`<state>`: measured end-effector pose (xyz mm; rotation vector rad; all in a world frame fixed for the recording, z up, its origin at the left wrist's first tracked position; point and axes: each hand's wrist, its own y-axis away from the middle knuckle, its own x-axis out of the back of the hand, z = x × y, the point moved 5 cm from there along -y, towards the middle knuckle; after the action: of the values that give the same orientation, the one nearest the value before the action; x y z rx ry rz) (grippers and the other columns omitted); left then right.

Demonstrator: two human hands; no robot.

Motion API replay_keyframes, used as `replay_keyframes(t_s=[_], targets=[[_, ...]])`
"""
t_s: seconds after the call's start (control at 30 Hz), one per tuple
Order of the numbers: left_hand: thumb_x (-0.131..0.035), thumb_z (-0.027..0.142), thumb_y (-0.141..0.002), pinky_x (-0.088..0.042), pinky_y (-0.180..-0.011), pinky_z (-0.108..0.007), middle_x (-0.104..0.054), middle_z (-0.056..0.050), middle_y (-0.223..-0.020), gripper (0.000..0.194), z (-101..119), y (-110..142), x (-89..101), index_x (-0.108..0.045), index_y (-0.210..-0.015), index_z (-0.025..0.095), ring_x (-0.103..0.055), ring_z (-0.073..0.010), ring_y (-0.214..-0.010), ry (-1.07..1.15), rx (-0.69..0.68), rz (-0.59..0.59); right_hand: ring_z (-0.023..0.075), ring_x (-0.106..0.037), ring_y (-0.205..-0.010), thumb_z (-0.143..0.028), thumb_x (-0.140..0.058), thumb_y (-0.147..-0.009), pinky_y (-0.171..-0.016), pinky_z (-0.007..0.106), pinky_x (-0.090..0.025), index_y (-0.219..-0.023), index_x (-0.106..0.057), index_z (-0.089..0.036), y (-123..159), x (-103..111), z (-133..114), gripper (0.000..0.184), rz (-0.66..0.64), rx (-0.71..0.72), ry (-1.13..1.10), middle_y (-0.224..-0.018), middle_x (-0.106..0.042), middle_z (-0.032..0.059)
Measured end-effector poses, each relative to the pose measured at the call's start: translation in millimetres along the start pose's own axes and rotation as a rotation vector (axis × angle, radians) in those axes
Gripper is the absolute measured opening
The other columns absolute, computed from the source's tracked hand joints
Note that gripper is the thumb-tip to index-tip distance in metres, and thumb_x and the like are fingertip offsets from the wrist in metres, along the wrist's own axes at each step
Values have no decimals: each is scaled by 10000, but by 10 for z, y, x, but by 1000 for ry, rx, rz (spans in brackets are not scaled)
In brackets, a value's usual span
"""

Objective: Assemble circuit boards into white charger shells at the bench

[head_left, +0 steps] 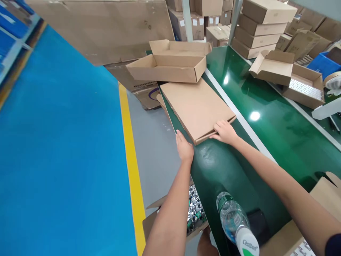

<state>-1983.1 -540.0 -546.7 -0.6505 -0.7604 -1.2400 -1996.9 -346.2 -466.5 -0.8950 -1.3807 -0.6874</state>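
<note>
Head camera: looked forward and down over my hands; places taken from the raised-flap carton [176, 69].
Flat box [197, 106]: lay on the green table [226, 165], just my side of the carton, far end right up by it; couldn't tell if the carton's corner overlapped it.
Right hand [224, 132]: narrow, pinched on the box's near edge, the edge farthest from the carton; fingers over the top, thumb lower.
Left hand [185, 147]: fingers straight and together, nothing gripped that I could see; on the table's rim, my side of the carton, by the box's near-left corner. Touching the box? Couldn't tell.
Done: lid lay down, top flat; I judged it mostly closed.
Left: near edge showed a slit, so probably not fully seated. Contents hidden.
Facing: slit edge toward me, away from the carton.
Long axis: ran from the carton toward me, slanting rightward, roughly along the table's rim.
Bottle [231, 213]: stood well my side of the carton.
</note>
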Motion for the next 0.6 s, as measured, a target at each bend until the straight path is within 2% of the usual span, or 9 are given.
replay_keyframes(t_s=[0.23,0.4,0.47,0.53,0.6], targets=[[-367,-49,-802,-276,-1186,-437,-357,-175,-1535,647,-30,-34,-1,-466,-1423,104,-232,-276,-1467,103,-6,-27,215,-439,-719,-594,-394,-951,-660,334,-317,-778,-592,-151,970,173,-396,515,110,41,-29,-749,-545,83],[-371,-57,-809,-295,-1177,-434,-334,-145,-1553,624,-30,-25,-14,-533,-1378,144,-197,-265,-1478,111,14,-51,214,-461,-710,-524,-441,-961,-655,345,-367,-777,-583,-158,1313,234,-523,434,146,-30,-110,-735,-552,77],[-383,-58,-810,-304,-1174,-416,-322,-137,-1560,620,-32,-14,-29,-543,-1370,155,-186,-256,-1481,112,25,-62,217,-509,-764,-470,-489,-958,-705,355,-418,-848,-596,-159,1385,278,-505,347,135,-77,-156,-802,-587,81],[-405,-60,-812,-326,-1162,-416,-314,-127,-1566,617,-40,-9,-31,-547,-1364,174,-191,-255,-1480,120,38,-71,225,-566,-911,-400,-505,-965,-817,366,-466,-1006,-600,-163,1504,362,-492,258,123,-123,-198,-964,-625,94],[-452,-37,-834,-347,-1145,-457,-313,-125,-1566,572,-50,-15,3,-547,-1354,181,-207,-274,-1474,140,48,-71,226,-573,-1075,-348,-488,-976,-925,369,-481,-1156,-563,-180,1743,510,-508,257,130,-191,-217,-1142,-612,106]])
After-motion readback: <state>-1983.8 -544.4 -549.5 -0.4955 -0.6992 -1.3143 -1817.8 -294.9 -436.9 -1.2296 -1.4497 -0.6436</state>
